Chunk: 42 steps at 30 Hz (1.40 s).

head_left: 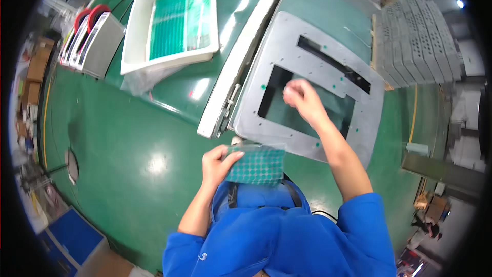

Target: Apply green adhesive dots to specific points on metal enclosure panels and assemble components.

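On my feed, the left hand point(216, 165) pinches the dotted sheet point(260, 166) at one side only—so it could sag—while the right hand point(302, 100) bunches over the grey panel point(279, 38), contents unclear.

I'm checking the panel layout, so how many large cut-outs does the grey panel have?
2: a wide cut-out, partly hidden by the right hand, and a long, narrow slot beyond it, toward the far side of the grey panel.
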{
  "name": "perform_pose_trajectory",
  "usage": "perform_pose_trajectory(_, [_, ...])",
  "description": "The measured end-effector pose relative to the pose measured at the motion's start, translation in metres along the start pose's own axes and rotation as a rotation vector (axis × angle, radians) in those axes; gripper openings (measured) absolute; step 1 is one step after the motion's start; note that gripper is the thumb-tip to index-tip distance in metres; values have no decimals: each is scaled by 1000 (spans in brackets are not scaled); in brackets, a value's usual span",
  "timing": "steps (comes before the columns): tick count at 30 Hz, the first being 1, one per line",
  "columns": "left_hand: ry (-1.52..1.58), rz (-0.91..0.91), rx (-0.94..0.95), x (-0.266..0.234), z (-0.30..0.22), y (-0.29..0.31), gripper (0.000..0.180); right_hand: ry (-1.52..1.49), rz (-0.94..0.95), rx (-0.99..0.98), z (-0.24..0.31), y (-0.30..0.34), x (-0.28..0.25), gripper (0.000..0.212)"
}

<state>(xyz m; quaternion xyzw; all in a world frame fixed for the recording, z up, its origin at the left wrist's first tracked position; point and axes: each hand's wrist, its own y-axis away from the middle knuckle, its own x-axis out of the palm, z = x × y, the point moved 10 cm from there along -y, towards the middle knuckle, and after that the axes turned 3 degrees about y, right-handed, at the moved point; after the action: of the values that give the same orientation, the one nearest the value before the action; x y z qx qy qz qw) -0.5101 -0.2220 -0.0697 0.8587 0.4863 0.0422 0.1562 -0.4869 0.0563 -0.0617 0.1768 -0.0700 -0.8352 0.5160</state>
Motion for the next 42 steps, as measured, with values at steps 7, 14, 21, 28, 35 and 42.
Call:
perform_pose_trajectory(7, [-59, 150, 635, 27, -75, -7, 11, 709, 393, 253, -1, 84, -33, 56])
perform_pose_trajectory(14, [334, 80, 799, 47, -194, -134, 13, 636, 108, -465, 196, 7, -175, 40])
perform_pose_trajectory(21, [457, 80, 626, 139, -317, -272, 10, -396, -605, -296, 63, 38, -470, 53])
perform_pose_trajectory(28, [322, 114, 571, 164, -376, -371, 10, -824, -362, -182, 86, -70, -471, 47])
perform_pose_trajectory(35, [-70, 139, 768, 236, -399, -407, 17, -839, -706, -455, 62, -58, -527, 40])
perform_pose_trajectory(42, [-20, 258, 694, 244, -381, -373, 31, -154, -1411, 49, -142, 231, -320, 25])
